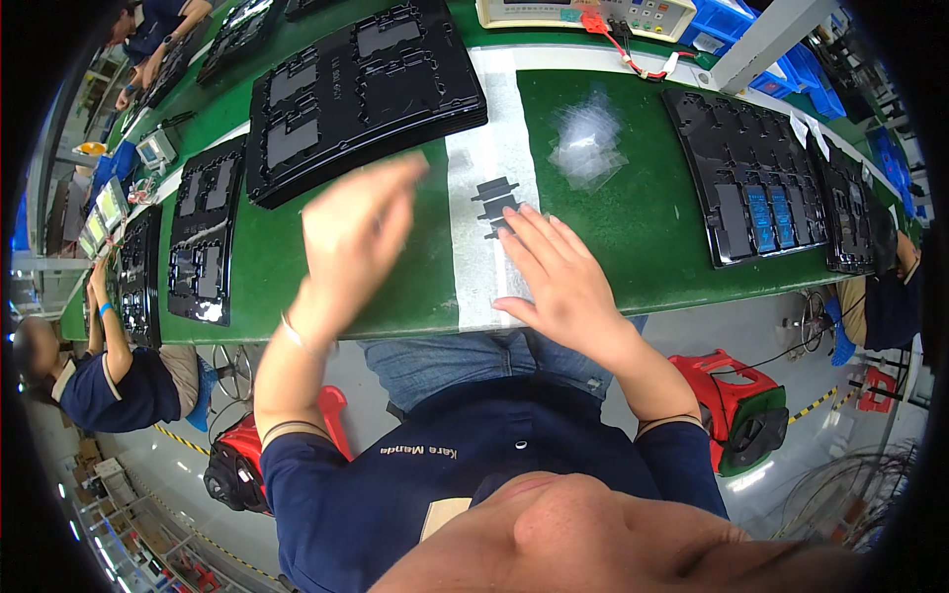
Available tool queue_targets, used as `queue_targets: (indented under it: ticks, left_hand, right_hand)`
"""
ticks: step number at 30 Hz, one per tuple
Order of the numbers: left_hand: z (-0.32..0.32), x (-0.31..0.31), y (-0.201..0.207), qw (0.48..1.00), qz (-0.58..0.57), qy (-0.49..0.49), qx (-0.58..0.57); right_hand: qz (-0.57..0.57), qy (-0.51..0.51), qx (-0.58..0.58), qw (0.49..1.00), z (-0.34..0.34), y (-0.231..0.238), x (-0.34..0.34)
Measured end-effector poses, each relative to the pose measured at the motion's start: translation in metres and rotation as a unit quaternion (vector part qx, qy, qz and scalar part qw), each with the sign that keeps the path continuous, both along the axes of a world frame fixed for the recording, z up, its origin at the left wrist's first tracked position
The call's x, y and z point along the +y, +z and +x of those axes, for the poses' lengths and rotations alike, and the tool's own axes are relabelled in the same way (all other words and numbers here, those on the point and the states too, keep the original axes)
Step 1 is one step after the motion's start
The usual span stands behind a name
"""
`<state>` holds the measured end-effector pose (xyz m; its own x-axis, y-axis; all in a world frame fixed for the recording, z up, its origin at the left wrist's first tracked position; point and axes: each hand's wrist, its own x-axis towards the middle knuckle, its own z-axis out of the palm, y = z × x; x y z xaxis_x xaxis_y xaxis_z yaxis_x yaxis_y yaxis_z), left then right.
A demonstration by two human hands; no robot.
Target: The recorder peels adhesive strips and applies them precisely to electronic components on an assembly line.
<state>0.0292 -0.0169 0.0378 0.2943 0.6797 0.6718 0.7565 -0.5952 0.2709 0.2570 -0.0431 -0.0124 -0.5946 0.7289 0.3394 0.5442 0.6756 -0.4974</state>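
A flat black part with tabs along its sides (pixel 497 190) lies on the white strip (pixel 481 287) that runs across the green table. My right hand (pixel 559 277) rests over its near end, fingers stretched out and the fingertips touching it. To the left, my left hand (pixel 356 232) is raised above the table. Motion blurs its bent fingers, and whether anything is between them cannot be made out. Beyond that hand sits a stack of black moulded trays (pixel 366 99). Right of the strip is a small pile of clear plastic film pieces (pixel 588 143).
A black tray (pixel 746 178) at the right holds grey and blue flat pieces. Another black tray (pixel 206 232) stands at the left. At the back is a beige instrument (pixel 593 15) with red leads, beside a metal post (pixel 776 44). Other people sit at both sides.
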Motion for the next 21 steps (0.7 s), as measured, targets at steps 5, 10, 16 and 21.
queue_targets:
  ticks: [5, 10, 16, 21]
  left_hand:
    - [-0.027, 0.079, -0.027, 0.976, 0.098, 0.131, 0.144]
    - [-0.025, 0.088, -0.036, 0.966, -0.023, 0.152, 0.207]
    - [0.006, 0.040, -0.018, 0.978, -0.179, -0.104, 0.002]
    - [0.015, 0.014, -0.024, 0.715, -0.580, -0.280, -0.273]
  right_hand:
    - [0.028, 0.027, -0.056, 0.998, -0.001, -0.001, -0.002]
    - [0.018, 0.074, -0.051, 0.996, 0.015, 0.000, -0.010]
    - [0.101, 0.199, 0.066, 0.973, 0.027, -0.014, -0.008]
    - [0.123, 0.189, 0.146, 0.963, 0.010, 0.015, 0.032]
